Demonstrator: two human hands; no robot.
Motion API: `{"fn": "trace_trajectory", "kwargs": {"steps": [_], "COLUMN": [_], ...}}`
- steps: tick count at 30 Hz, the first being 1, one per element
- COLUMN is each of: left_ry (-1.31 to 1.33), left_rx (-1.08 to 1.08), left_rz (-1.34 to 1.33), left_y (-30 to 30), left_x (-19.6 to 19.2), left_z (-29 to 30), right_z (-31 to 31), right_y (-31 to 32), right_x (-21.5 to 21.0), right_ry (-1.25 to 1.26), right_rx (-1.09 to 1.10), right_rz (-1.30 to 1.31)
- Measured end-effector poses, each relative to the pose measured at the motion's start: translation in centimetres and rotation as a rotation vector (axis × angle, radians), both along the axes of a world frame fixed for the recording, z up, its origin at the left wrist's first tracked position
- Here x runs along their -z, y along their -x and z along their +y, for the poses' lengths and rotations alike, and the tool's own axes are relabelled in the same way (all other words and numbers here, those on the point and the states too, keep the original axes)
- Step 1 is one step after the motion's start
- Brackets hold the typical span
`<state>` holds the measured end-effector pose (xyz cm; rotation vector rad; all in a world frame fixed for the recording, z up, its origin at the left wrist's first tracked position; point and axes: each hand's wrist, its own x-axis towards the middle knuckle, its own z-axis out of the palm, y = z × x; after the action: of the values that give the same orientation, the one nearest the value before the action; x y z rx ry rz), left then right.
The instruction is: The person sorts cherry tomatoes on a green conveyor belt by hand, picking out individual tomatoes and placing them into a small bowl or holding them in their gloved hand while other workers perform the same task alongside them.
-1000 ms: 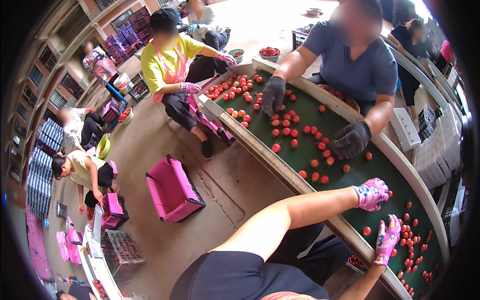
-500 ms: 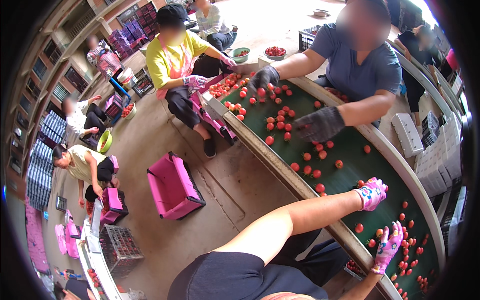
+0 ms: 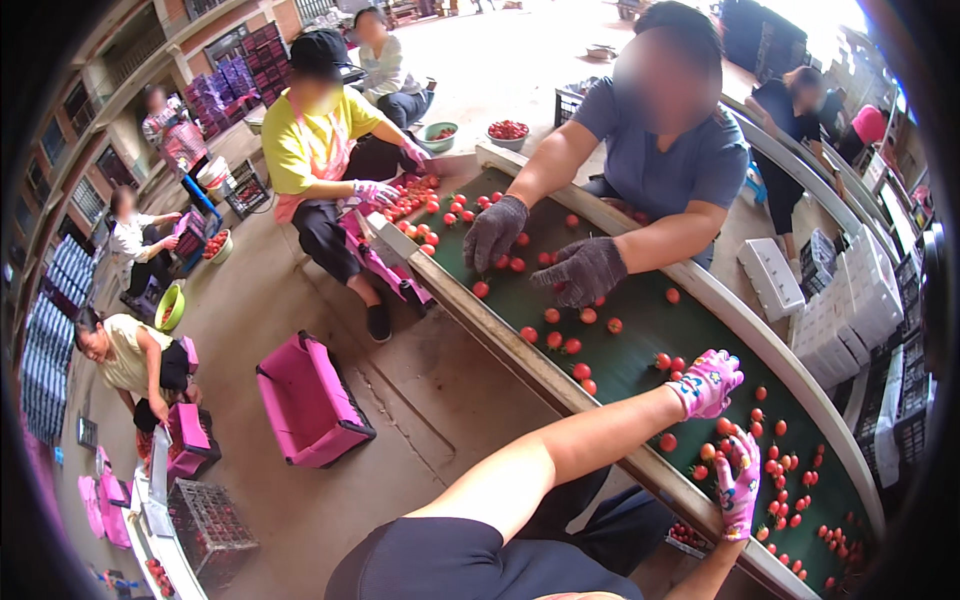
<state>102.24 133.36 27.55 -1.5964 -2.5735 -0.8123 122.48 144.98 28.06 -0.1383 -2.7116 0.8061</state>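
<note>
My left hand [image 3: 708, 383], in a pink patterned glove, hovers with curled fingers over the green sorting belt [image 3: 640, 330], beside a few small red fruits [image 3: 668, 362]. My right hand [image 3: 738, 485], gloved the same way, has its fingers spread and pointing up the belt, touching a cluster of red fruits [image 3: 722, 427]. Whether the left glove holds a fruit is hidden. More fruits [image 3: 790, 480] lie just past my right hand.
Across the belt a person in a blue shirt works with dark gloves [image 3: 585, 270]. A person in yellow [image 3: 310, 150] sits at the belt's far end. A pink crate [image 3: 310, 400] stands on the concrete floor, white boxes [image 3: 840, 300] on the right, seated people at left.
The view has shifted, so both my hands sit a little further left in the picture. The dark-gloved hands across the belt have come closer together. Fruits have moved along the belt.
</note>
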Motion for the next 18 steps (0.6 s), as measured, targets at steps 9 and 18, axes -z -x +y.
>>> {"fn": "trace_trajectory", "kwargs": {"steps": [9,18], "left_ry": [0.209,-0.225], "left_rx": [0.008,0.462], "left_rz": [0.188,-0.005], "left_y": [0.5,-1.4], "left_x": [-2.3,0.6], "left_z": [-0.2,1.2], "right_z": [-3.4,3.7], "right_y": [-2.7,-6.5], "right_x": [-2.0,-0.2], "right_ry": [-0.038,-0.528], "right_rx": [-0.064,0.587], "right_rz": [-0.069,-0.087]}}
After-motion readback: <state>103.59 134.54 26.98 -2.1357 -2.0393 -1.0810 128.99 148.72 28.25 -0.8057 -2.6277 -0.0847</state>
